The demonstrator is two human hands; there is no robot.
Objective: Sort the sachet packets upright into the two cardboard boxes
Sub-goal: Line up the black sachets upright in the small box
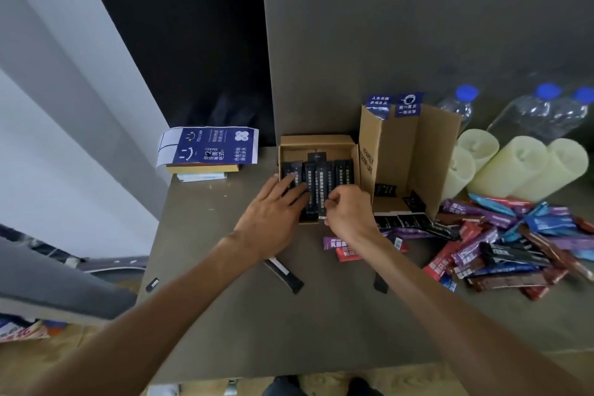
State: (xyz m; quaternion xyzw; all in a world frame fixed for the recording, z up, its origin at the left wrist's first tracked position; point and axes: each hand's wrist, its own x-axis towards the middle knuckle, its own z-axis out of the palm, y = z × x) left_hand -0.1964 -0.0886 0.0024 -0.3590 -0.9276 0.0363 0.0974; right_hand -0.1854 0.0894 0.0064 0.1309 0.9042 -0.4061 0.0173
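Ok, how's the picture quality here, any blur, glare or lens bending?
Head view: wide-angle bending curves the table edge and stretches both forearms; lighting is dim and even, without harsh glare; print on the black sachets is too soft to read; the mixed sachet pile near the right edge is smeared.

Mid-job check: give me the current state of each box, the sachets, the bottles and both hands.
Small cardboard box: open, holding black sachets upright.
Tall cardboard box: open, nearly empty.
Mixed sachet pile: loose, lying flat on table.
Water bottles: capped.
Left hand: flat, fingers spread on the sachets.
Right hand: pinching one black sachet.
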